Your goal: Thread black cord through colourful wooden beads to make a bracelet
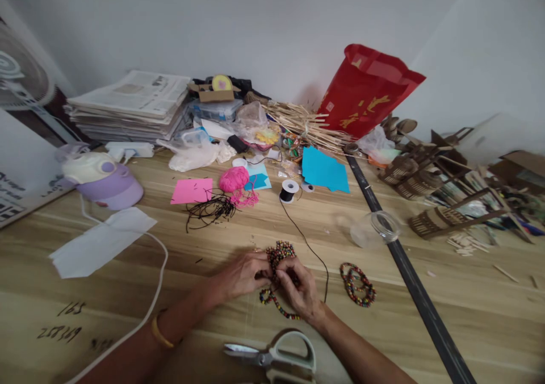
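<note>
A bunch of small multicoloured beads on strings [281, 250] is gathered between my hands at the front of the table. My left hand [246, 274] reaches in from the left, fingers bent and pinched at the bunch's left side. Curled over its right side, my right hand [301, 288] has thumb and index finger pressed together on the beads. The exact strand in each pinch is hidden. A loose beaded end [279, 307] trails below my fingers. Black cord [304, 237] runs from a white spool [289, 191] to beside my right hand. Scissors [264, 357] lie nearest me.
Another coiled bead string [357, 284] lies to the right, near a clear plastic cup [370, 229] on its side. A dark strip [419, 293] crosses the table. Pink yarn [234, 179], cut black cords [208, 212], newspapers [128, 103] and a red bag [366, 91] stand farther back.
</note>
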`<state>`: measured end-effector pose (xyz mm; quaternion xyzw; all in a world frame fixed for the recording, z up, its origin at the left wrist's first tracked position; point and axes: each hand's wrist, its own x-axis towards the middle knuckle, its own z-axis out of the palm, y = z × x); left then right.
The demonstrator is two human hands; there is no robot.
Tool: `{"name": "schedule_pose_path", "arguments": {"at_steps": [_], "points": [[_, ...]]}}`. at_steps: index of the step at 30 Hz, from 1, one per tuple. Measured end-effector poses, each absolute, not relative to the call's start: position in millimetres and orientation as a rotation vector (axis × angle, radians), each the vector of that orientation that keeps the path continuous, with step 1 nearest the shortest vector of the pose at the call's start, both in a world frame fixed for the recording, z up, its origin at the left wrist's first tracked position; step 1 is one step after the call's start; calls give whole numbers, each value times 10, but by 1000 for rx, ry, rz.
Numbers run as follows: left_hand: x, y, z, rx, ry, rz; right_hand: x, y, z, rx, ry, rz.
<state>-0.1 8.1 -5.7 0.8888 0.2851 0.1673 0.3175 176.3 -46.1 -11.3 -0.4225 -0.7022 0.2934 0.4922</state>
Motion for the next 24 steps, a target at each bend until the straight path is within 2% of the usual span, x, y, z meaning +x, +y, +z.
{"name": "schedule_pose_path", "arguments": {"at_steps": [24], "points": [[23,42,-170,2505,791,512,1747,-414,-140,-973,-1699,702]]}}
